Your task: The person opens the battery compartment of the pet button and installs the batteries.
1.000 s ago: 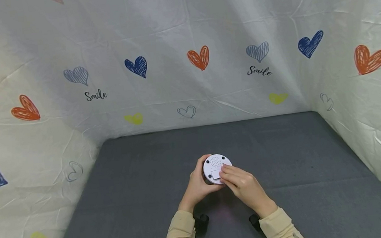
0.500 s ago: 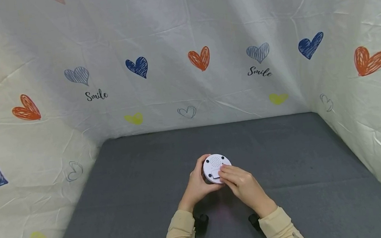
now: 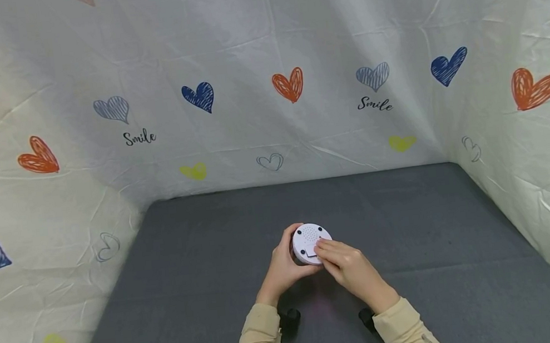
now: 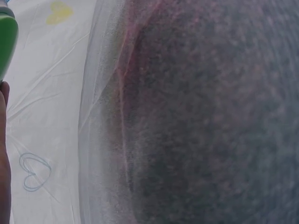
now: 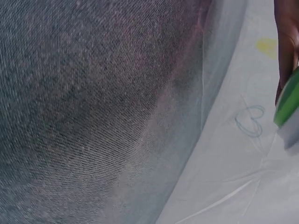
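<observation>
A small round device (image 3: pixel 307 236) is held up with its white underside facing the head camera. That underside has a patch of small holes, black round feet and a rectangular battery cover (image 3: pixel 311 251). My left hand (image 3: pixel 284 265) grips the device by its side, fingers behind and thumb along the lower rim. My right hand (image 3: pixel 353 272) has its fingertips bunched at the right part of the cover, thumb below, pinching there and hiding that part. The device's green body (image 4: pixel 6 42) peeks in at the left wrist view's edge, and its green side (image 5: pixel 288 100) in the right wrist view.
A dark grey cloth-covered table (image 3: pixel 202 246) spreads beneath both hands. White fabric with printed hearts (image 3: pixel 245 124) walls it at the back and both sides. Black wrist-worn gear (image 3: pixel 291 321) sits by the left cuff, with similar black gear (image 3: pixel 368 319) at the right.
Both hands and the device have shifted very slightly left. The right fingertips stay on the battery cover, whose edge shows a little less than a second ago.
</observation>
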Demonstrator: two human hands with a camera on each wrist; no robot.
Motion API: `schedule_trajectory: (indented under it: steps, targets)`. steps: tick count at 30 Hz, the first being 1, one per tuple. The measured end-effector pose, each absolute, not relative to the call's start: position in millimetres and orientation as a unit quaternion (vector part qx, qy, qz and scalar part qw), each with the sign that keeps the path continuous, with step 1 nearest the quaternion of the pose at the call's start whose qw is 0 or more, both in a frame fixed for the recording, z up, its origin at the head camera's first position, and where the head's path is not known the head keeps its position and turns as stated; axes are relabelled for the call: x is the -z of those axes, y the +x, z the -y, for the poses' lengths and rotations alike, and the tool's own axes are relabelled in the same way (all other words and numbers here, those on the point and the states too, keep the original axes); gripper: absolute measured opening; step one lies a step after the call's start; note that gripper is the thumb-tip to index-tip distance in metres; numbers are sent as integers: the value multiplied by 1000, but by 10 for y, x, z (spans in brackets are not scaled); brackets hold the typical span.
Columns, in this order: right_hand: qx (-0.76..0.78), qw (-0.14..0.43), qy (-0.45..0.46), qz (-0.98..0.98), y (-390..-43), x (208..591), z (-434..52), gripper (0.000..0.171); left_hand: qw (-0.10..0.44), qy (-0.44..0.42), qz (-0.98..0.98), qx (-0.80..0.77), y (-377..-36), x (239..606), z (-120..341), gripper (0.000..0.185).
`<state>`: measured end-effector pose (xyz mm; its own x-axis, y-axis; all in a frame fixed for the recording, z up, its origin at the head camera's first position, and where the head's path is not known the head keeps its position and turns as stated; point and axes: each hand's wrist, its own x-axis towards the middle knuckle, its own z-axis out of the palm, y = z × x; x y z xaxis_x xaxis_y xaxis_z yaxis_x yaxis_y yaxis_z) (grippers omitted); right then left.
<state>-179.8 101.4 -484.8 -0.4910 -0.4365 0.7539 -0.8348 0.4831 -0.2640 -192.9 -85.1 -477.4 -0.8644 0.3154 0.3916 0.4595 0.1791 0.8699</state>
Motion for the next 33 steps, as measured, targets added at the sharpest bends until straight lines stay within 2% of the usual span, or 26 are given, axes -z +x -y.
schedule_trajectory:
  steps: [8, 16, 22, 26, 33]
  targets:
    - [-322, 278, 400, 812, -1797, 4815, -1040, 27, 57, -248, 764, 593, -1931, 4793, 853, 87]
    - [-327, 284, 383, 816, -1779, 4841, -1029, 28, 86, -260, 767, 580, -1971, 4860, 850, 87]
    - [-358, 286, 392, 798, -1781, 4877, -1066, 31, 83, -244, 783, 566, -2084, 5074, 860, 90]
    - [-370, 280, 396, 793, -1783, 4916, -1098, 32, 85, -241, 802, 540, -2083, 5094, 884, 90]
    - [-375, 202, 365, 828, -1754, 4999, -1150, 37, 62, -237, 845, 476, -2088, 5010, 981, 90]
